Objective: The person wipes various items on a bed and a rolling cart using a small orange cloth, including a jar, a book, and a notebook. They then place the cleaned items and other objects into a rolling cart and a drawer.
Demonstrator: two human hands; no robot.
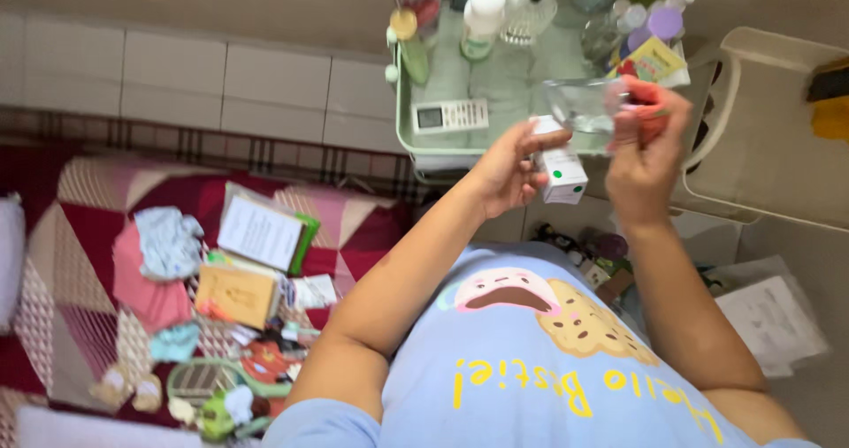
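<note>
My left hand (510, 169) grips a small white carton (560, 167) with a green dot on its end, held up in front of me. My right hand (644, 143) is raised beside it, fingers closed on a clear plastic wrapper (579, 105) together with something red-orange (646, 103) that I cannot make out. The wrapper stretches between the two hands, just above the carton. Both hands hover in front of a pale green glass-topped table (416, 143).
The table carries a white remote (451, 114), bottles (483, 15), glassware and a purple-capped jar (663, 23). A cream plastic chair (778, 130) stands at right. Papers (774, 320) lie on the floor. At left a patterned red mat (80, 262) holds booklets (261, 231), cloths and small toys.
</note>
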